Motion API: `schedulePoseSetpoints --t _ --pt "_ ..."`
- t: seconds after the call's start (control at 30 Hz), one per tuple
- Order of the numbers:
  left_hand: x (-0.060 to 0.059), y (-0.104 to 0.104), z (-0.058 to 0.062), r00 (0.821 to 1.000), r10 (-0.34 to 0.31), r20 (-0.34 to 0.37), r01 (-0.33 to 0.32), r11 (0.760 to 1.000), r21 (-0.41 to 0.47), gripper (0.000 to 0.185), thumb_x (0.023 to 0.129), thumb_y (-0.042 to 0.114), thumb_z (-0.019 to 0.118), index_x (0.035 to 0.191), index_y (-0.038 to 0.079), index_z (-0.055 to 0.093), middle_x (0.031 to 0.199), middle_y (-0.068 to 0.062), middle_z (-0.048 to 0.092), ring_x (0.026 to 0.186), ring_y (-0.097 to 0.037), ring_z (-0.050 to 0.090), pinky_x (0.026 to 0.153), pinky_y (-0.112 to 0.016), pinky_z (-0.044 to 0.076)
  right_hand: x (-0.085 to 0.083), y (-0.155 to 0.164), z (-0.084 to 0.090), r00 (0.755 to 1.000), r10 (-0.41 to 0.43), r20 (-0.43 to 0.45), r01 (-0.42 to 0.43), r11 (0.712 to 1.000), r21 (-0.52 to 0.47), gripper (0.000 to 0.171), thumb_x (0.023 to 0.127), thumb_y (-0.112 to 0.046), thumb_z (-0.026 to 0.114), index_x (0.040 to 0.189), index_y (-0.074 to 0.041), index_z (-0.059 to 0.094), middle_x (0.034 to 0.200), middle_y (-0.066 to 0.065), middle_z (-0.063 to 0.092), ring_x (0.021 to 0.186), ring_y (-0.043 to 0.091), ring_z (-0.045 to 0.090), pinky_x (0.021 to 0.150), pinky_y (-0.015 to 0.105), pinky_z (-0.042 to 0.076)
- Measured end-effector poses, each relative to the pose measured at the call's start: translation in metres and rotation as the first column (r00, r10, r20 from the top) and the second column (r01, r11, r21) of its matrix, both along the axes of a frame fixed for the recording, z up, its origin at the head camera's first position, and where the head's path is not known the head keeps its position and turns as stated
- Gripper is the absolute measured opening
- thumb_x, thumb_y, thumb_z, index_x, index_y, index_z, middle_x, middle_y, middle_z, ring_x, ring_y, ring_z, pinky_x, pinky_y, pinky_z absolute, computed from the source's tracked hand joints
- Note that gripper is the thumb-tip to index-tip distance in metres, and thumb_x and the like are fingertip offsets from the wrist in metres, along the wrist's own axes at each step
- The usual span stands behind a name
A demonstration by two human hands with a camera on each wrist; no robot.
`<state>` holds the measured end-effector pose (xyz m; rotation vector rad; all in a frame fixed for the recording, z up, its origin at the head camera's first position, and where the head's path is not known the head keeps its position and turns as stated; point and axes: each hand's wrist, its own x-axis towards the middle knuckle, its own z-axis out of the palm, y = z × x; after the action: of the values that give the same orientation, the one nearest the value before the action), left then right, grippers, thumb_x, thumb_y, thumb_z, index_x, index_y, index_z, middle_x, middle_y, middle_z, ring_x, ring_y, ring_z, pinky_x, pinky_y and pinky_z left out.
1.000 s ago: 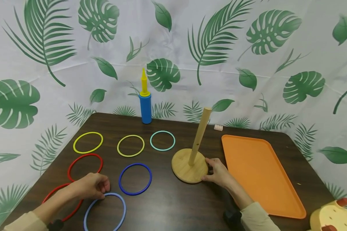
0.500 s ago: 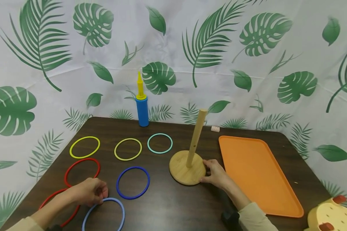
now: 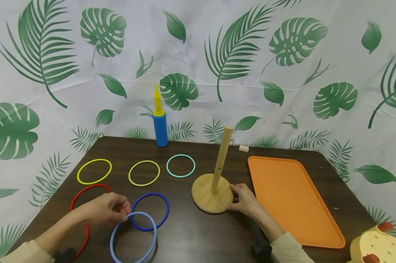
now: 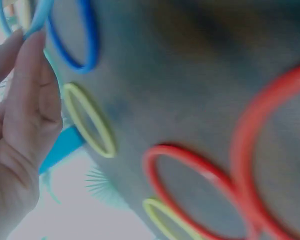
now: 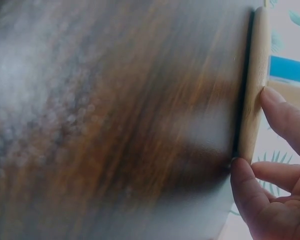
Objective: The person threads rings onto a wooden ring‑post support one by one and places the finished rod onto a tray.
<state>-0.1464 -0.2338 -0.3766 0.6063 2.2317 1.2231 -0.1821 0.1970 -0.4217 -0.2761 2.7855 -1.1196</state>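
Note:
My left hand pinches the top of a light blue ring between thumb and fingers. The ring is tilted up off the table, and its far side overlaps the dark blue ring in the head view. In the left wrist view, the pinched part of the light blue ring shows at the fingertips. With thumb and fingers, my right hand holds the right edge of a wooden stand's round base. A post rises from that base with no ring on it.
Two red rings lie by the left forearm, the farther red ring partly hidden. Behind are a bright yellow ring, pale yellow ring and turquoise ring. A blue pump stands at the back, an orange tray at right.
My left hand has lifted the light blue ring off the table and moved it right, toward the dark blue ring. The right hand keeps its hold on the stand's base.

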Motion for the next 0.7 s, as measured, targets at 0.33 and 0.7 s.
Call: schedulePoseSetpoints --t 0.33,0.7 --pt "-0.034 0.053 0.058 0.983 0.181 -0.039 -0.172 0.970 0.172 0.031 0.087 0.010 0.066 0.106 -0.012 0.054 0.086 -0.009 0.060 0.078 -0.011 0.063 0.070 -0.034 0.058 0.004 0.002 0.000 1.000 -0.008 -0.017 0.009 1.000 0.002 0.076 0.067 0.000 0.082 0.130 0.018 0.043 0.118 0.028 0.044 0.096 0.034 0.059 0.078 0.034 0.056" --pt "-0.058 0.132 0.114 0.952 0.307 0.017 -0.290 0.879 0.379 0.030 0.090 0.010 0.063 0.114 -0.004 0.053 0.089 -0.004 0.060 0.075 -0.012 0.063 0.071 -0.027 0.057 0.007 0.004 -0.004 0.999 -0.004 -0.037 0.002 0.999 -0.039 0.074 0.067 0.002 0.081 0.129 0.018 0.043 0.118 0.028 0.044 0.099 0.035 0.057 0.079 0.033 0.056"
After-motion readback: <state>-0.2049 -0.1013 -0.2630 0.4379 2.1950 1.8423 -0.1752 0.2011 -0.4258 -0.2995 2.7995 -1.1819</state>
